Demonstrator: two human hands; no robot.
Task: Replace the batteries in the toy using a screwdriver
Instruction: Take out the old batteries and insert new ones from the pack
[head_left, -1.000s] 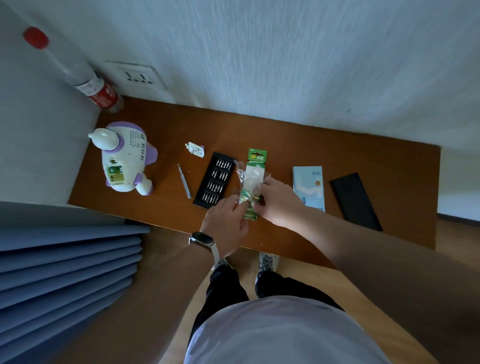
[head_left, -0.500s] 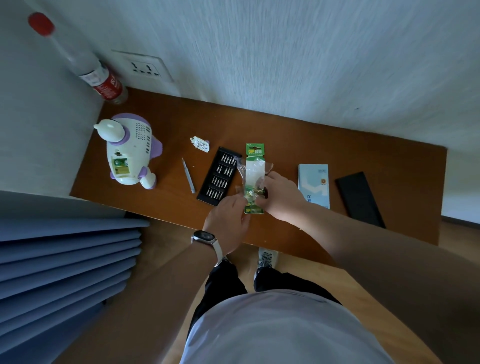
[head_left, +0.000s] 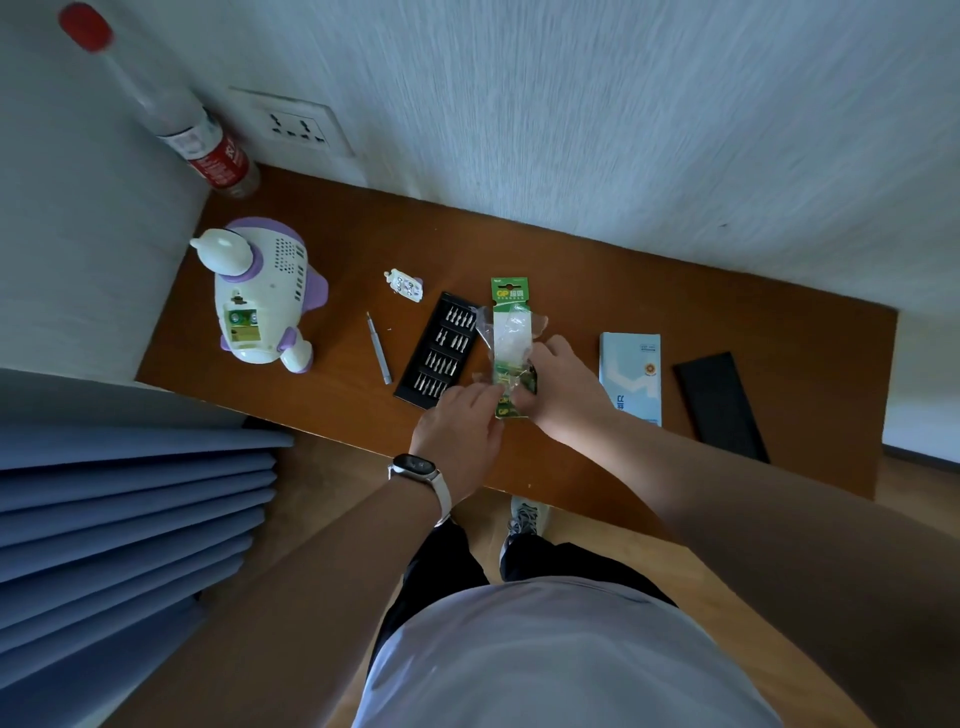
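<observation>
A white and purple toy (head_left: 260, 296) lies on the left of the brown table (head_left: 571, 270), its open battery bay facing up with green batteries inside. The small battery cover (head_left: 404, 285) and a thin grey screwdriver (head_left: 379, 349) lie to its right. A green battery blister pack (head_left: 511, 338) with torn clear plastic is held over the table's middle. My left hand (head_left: 460, 431) pinches the pack's lower end. My right hand (head_left: 563, 387) grips its right side, fingers curled at the batteries.
A black tray of screwdriver bits (head_left: 439, 353) lies just left of the pack. A light blue box (head_left: 631, 376) and a black lid (head_left: 719, 405) lie at the right. A bottle with a red cap (head_left: 208, 150) stands in the back left corner, near a wall socket (head_left: 296, 127).
Both hands with the battery pack stay at the same place on the table, working on its lower end. The camera has tilted slightly, so the table sits lower in view.
</observation>
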